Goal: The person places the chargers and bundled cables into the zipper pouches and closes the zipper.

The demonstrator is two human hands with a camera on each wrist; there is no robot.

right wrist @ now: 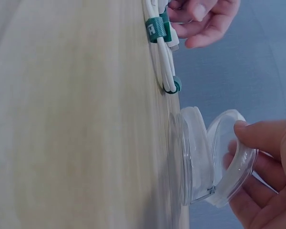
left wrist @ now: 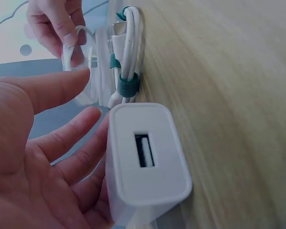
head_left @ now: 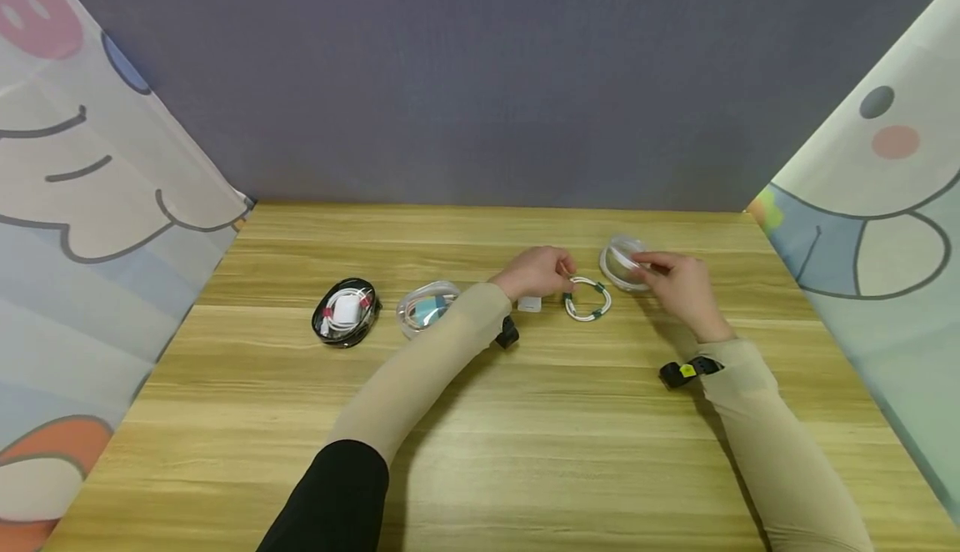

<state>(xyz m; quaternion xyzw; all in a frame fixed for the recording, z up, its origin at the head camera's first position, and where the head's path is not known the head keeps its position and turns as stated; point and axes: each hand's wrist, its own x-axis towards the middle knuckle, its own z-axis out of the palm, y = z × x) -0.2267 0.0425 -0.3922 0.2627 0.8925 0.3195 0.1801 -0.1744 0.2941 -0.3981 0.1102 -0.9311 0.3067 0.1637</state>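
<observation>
A clear round hinged case (head_left: 621, 263) stands on the table at the right, its lid raised partway. My right hand (head_left: 682, 287) pinches the lid's edge between thumb and fingers; the lid (right wrist: 231, 157) tilts away from the base (right wrist: 195, 152). Left of the case lies a coiled white cable (head_left: 588, 298) bound with green straps (left wrist: 128, 86). My left hand (head_left: 536, 273) hovers beside the coil with fingers apart and nothing gripped. A white USB charger block (left wrist: 148, 157) sits on the table just below the left hand.
A black-rimmed case (head_left: 347, 312) farther left holds a white charger and a cable with red ties. Beside it, a clear case (head_left: 426, 308) with a blue charger and cable is partly behind the left sleeve. A grey panel (head_left: 480, 77) stands along the table's back.
</observation>
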